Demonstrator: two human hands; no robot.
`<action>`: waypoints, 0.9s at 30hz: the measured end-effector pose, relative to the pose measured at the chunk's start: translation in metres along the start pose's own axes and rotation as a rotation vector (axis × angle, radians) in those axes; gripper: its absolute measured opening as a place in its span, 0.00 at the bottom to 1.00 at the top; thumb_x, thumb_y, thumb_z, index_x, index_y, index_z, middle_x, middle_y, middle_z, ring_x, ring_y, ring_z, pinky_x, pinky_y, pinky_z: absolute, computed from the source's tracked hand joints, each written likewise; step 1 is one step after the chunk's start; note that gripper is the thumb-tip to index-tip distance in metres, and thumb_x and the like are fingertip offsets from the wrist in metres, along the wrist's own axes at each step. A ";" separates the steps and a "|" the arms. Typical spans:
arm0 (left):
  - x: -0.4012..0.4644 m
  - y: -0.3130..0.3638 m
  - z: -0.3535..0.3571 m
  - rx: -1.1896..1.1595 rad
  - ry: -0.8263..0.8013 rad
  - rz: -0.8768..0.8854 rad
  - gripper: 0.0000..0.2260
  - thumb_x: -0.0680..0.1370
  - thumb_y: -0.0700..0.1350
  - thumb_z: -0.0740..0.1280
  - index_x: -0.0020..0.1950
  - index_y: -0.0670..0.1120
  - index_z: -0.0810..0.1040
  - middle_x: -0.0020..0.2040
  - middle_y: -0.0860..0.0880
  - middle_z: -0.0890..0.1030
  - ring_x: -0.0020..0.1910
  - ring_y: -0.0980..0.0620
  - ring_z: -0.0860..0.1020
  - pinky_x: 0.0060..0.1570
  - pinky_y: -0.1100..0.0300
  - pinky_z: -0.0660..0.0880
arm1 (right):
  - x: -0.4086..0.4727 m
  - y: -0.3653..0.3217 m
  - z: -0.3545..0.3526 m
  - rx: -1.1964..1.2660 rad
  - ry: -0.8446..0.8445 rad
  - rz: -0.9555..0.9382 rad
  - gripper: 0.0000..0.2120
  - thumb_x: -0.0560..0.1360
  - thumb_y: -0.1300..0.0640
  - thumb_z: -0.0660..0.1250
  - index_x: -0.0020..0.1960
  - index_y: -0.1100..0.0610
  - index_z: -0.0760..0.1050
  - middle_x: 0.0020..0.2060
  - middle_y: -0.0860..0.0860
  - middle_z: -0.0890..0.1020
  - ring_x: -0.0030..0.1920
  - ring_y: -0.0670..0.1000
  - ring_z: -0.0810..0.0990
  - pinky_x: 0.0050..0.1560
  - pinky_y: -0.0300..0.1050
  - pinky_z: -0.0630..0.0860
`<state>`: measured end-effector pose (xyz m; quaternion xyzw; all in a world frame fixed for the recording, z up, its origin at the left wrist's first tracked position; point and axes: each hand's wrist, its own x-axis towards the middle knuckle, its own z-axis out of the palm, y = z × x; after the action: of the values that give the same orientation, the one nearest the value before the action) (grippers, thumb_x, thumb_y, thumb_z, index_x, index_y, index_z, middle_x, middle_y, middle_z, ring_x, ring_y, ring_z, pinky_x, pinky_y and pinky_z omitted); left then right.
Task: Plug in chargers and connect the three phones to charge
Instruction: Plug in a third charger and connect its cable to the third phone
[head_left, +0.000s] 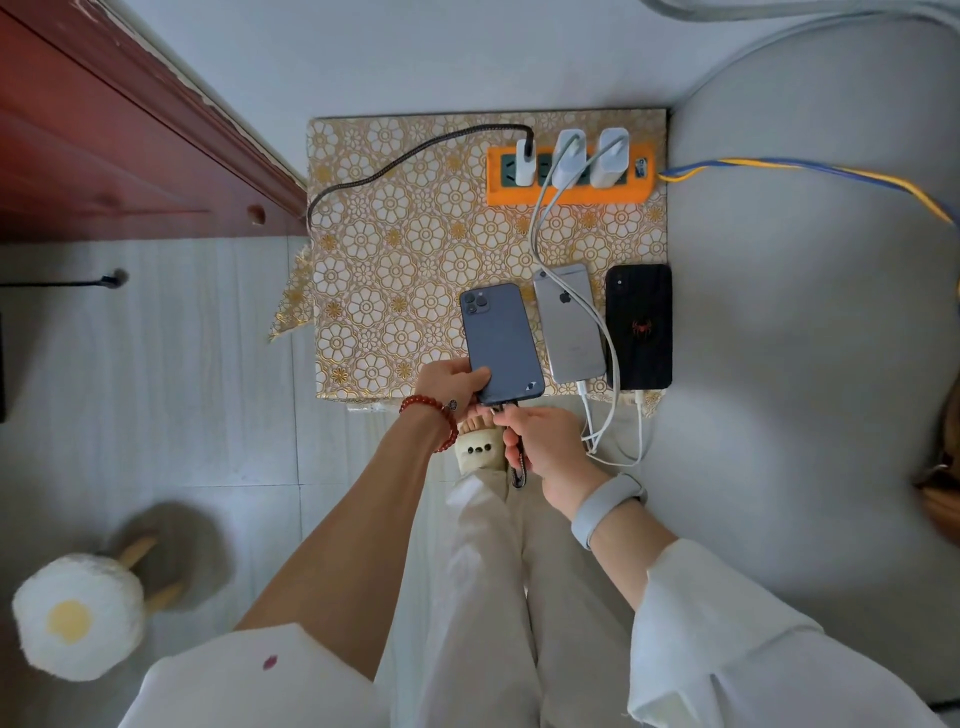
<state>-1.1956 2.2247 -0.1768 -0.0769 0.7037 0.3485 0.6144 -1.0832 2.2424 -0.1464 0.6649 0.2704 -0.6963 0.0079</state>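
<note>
- Gripping the near end of the blue phone (500, 343), the left hand (451, 383) has its thumb curled over the back and lifts that end off the bench (395, 249).
- The right hand (545, 441) pinches the plug of the dark braided cable (395, 165) at the blue phone's bottom edge; whether the plug is fully seated cannot be told.
- A red bead bracelet (434, 415) circles the left wrist and a grey band (605, 506) the right.
- At 3 o'clock from the blue phone, just beside it, the silver phone (569, 325) lies face down with a white cable (550, 218) in its near end.
- Further toward 3 o'clock the black phone (639, 326), marked with a red spider, lies face down, also with a white cable plugged in.
- At 12 o'clock from the phones, at the far edge of the floral-covered bench, an orange power strip (569, 193) carries three white chargers (570, 156).
- The braided cable leaves the leftmost charger and loops off toward 9 o'clock.
- A blue-and-yellow cord (779, 169) runs from the strip toward 3 o'clock.
- At 8 o'clock on the floor stands a fluffy fried-egg stool (78, 618).
</note>
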 end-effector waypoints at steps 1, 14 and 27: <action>0.002 -0.001 -0.001 0.016 0.011 0.008 0.11 0.76 0.35 0.62 0.57 0.34 0.74 0.42 0.42 0.78 0.30 0.53 0.77 0.24 0.68 0.76 | 0.002 0.001 0.000 -0.020 0.004 0.000 0.09 0.74 0.66 0.60 0.42 0.71 0.76 0.24 0.53 0.70 0.17 0.43 0.67 0.20 0.34 0.64; 0.025 -0.017 0.008 0.354 0.190 0.138 0.12 0.73 0.39 0.64 0.55 0.41 0.77 0.49 0.42 0.81 0.50 0.42 0.79 0.53 0.47 0.77 | 0.031 0.002 -0.029 -0.758 0.169 -0.365 0.14 0.76 0.63 0.55 0.48 0.64 0.79 0.48 0.61 0.83 0.50 0.58 0.79 0.51 0.48 0.74; 0.021 -0.013 0.018 0.837 0.334 0.289 0.17 0.75 0.40 0.59 0.63 0.46 0.70 0.58 0.40 0.72 0.58 0.41 0.70 0.58 0.47 0.71 | 0.055 -0.007 -0.029 -1.607 -0.075 -0.559 0.27 0.78 0.58 0.50 0.74 0.58 0.43 0.76 0.54 0.43 0.75 0.53 0.41 0.75 0.56 0.47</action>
<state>-1.1787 2.2320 -0.2011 0.2209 0.8762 0.0998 0.4164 -1.0650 2.2790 -0.1941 0.3427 0.8362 -0.2906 0.3144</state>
